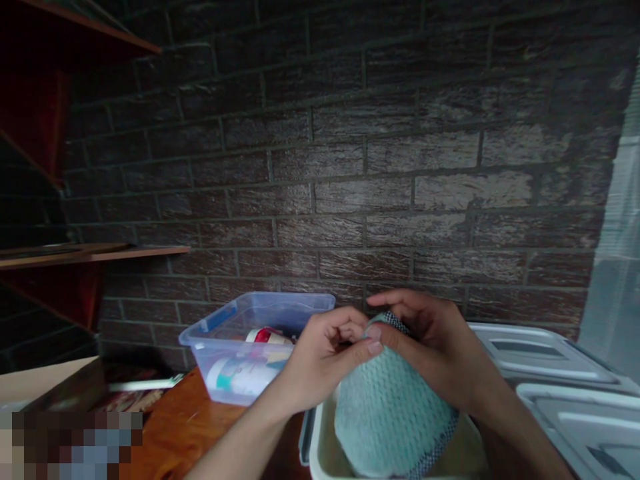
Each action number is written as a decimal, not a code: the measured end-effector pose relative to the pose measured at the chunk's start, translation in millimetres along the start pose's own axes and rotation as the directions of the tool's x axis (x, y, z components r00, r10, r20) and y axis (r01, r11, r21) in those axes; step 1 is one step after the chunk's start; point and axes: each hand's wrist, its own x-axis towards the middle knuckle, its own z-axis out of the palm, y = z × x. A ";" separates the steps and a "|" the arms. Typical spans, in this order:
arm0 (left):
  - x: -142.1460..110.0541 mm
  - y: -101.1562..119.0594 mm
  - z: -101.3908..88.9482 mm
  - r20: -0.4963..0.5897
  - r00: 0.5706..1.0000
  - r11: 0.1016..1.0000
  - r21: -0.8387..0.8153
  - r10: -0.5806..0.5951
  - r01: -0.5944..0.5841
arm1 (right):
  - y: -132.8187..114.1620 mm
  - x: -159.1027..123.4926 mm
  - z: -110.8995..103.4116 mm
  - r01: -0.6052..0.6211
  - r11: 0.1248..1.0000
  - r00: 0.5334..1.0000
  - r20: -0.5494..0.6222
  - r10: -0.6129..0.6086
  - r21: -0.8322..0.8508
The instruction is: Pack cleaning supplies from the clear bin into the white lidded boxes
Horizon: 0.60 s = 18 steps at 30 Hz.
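Observation:
A pale teal knitted piece [387, 413] with a dark speckled border stands bundled in a white bin [325, 457] at the bottom centre. My left hand [325, 357] pinches its top edge, thumb pressed against the fingers. My right hand [430, 347] curls over the top and right side of the knit, fingers closed on it. Both hands meet at the top of the bundle.
A clear plastic tub [225, 327] with bottles and tubes inside sits on the wooden table [180, 427] to the left. Grey bin lids [550, 353] lie at the right. A brick wall [350, 167] is close behind. Wooden shelves [90, 253] are on the left.

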 end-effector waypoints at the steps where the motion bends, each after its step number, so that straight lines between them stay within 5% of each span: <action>1: 0.7 -0.8 1.2 -0.042 0.999 1.000 0.005 -0.001 0.001 | 1.4 0.1 -1.2 0.014 1.000 1.000 -0.023 -0.014 0.016; 6: 7.6 -5.4 -3.7 -0.185 0.983 0.999 0.050 0.015 -0.006 | 6.3 2.7 -8.2 0.079 0.997 0.996 -0.033 -0.079 0.008; 12: 9.1 -13.0 -1.5 -0.184 0.980 0.997 0.038 0.074 -0.068 | 10.0 6.2 -7.8 0.034 0.988 0.999 0.033 -0.029 -0.149; 18: 6.0 -18.7 5.7 -0.259 0.956 0.987 0.115 0.138 -0.111 | 11.7 9.8 -10.0 0.165 0.976 0.986 -0.001 -0.167 -0.140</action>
